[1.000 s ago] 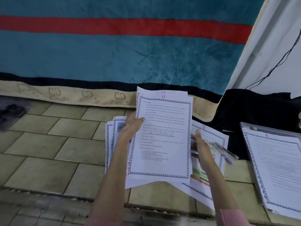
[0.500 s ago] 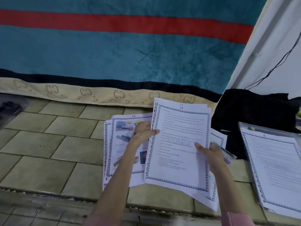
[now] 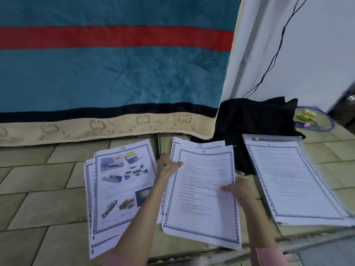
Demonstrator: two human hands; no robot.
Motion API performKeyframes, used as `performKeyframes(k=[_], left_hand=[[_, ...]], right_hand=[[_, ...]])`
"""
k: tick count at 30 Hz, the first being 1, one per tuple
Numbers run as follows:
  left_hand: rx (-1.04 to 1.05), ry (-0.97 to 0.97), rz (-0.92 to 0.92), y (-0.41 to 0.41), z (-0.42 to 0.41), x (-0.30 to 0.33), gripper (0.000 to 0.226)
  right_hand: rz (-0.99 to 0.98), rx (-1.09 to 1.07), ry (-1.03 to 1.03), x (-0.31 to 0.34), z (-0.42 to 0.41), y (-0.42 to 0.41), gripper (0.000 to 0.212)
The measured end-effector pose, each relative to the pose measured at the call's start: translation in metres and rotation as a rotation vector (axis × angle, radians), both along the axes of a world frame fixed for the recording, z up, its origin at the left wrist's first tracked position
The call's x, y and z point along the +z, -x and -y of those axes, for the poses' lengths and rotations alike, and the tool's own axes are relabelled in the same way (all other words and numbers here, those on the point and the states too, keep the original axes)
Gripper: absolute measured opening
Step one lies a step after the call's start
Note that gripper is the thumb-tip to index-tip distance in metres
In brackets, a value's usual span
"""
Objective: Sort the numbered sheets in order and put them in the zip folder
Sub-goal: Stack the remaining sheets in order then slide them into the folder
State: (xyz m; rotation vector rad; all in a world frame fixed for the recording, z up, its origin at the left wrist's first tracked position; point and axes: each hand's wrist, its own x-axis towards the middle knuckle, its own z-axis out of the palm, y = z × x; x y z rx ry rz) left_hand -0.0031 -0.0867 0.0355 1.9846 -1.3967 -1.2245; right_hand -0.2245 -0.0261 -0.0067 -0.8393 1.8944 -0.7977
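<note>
Sheets [image 3: 203, 189] beneath numbers 11 and 12 lie hidden.

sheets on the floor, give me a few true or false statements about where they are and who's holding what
1. Both hands hold the sheet marked 11. True: left hand on its left edge, right hand on its right edge.
2. The sheet marked 14 is text only. False: it shows colour pictures.
3. The sheet marked 12 lies under sheet 11. True.
4. The zip folder lies to the left of the picture sheet. False: it lies at the far right, with a stack of sheets on it.
5. The sheets lie on a wooden table. False: the tiled floor.
</note>
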Motion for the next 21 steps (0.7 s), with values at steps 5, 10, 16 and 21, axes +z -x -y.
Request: performKeyframes(k=[5,10,16,21], left_hand=[[0.053,-0.090,-0.054,0.007,-0.003,0.001,0.069],[-0.087,0.054,-0.096,0.010,-0.007,0.022,0.035],[-0.124,0.336,-0.033,0.002,-0.009,0.080,0.015],[-0.038,0.296,-0.173,-0.036,-0.008,0.103,0.032]], right_hand=[[-0.011,0.017,-0.025,-0.003,0.006,-0.002,0.046],[0.045,0.093,0.044,-0.002,0.009,-0.003,0.035],[0.149,0.007,0.073,0.007,0.010,-0.011,0.028],[0.302,0.063,0.125,0.015,0.015,-0.024,0.076]])
